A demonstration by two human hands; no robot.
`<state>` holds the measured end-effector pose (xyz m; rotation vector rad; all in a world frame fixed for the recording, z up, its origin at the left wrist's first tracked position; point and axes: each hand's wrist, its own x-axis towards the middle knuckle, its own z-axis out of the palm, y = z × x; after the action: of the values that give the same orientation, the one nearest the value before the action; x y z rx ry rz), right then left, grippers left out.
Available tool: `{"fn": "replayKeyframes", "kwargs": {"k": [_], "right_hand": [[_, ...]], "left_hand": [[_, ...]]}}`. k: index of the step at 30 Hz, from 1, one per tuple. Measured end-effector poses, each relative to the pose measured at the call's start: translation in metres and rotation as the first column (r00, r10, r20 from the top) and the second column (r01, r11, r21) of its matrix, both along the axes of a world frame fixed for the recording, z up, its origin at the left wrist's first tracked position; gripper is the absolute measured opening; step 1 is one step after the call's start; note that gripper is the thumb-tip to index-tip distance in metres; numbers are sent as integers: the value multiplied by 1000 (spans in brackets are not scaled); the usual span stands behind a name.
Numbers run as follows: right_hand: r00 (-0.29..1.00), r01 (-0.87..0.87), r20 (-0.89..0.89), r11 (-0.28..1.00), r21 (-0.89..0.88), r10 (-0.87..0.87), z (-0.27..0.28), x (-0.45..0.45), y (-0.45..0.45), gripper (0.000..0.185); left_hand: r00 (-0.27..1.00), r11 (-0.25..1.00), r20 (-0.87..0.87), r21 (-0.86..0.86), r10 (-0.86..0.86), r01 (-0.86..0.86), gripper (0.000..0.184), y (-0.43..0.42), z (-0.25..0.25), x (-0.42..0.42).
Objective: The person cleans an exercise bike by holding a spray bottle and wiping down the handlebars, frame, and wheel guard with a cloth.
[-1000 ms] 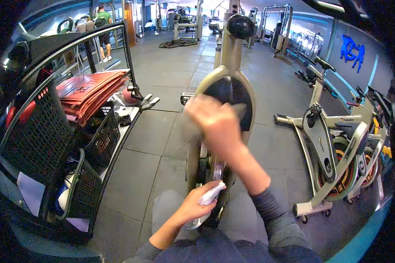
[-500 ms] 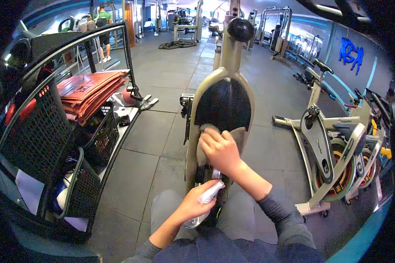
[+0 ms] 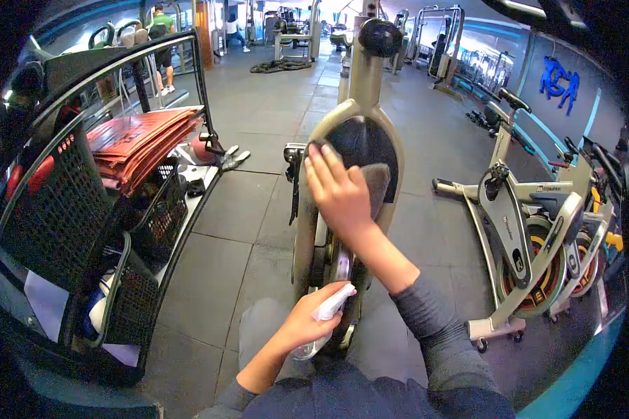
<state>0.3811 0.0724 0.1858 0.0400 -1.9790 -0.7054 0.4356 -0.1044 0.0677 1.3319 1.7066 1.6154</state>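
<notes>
My left hand (image 3: 307,322) is closed around a spray bottle with a white trigger head (image 3: 334,303) and a clear body (image 3: 310,349), low in front of my lap. My right hand (image 3: 338,195) lies over a grey cloth (image 3: 378,183), holding it against the exercise bike (image 3: 362,94) straight ahead. Its fingers point up and left, with their tips at the left edge of the bike's black panel (image 3: 360,136). The palm side is hidden. A round black knob (image 3: 380,38) stands on the beige post above.
To the left is a black rack (image 3: 198,77) with orange mats (image 3: 143,136) and mesh baskets (image 3: 134,300). More bikes (image 3: 514,244) stand on the right. A coiled rope (image 3: 279,66) lies farther back, and a person in green (image 3: 162,24) is at the back left.
My right hand has moved with the cloth from the lower part of the black panel up to its left edge, and its fingers have straightened. My left hand stays nearly in place.
</notes>
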Motion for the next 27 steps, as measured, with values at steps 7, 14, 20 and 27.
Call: {"fn": "replayKeyframes", "kwargs": {"k": [7, 14, 20, 27], "right_hand": [[845, -244, 396, 918, -312, 359, -30, 32, -7, 41], [918, -366, 30, 872, -324, 396, 72, 33, 6, 56], [995, -38, -90, 997, -64, 32, 50, -6, 32, 30], [995, -27, 94, 998, 64, 21, -8, 21, 10, 33]], "left_hand": [[999, 999, -32, -50, -2, 0, 55, 2, -1, -2], [1000, 1000, -18, -9, 5, -6, 55, -1, 8, 1], [1000, 1000, 13, -14, -8, 8, 55, 2, 5, -3], [1000, 1000, 11, -26, -9, 9, 54, 0, 10, 0]]}}
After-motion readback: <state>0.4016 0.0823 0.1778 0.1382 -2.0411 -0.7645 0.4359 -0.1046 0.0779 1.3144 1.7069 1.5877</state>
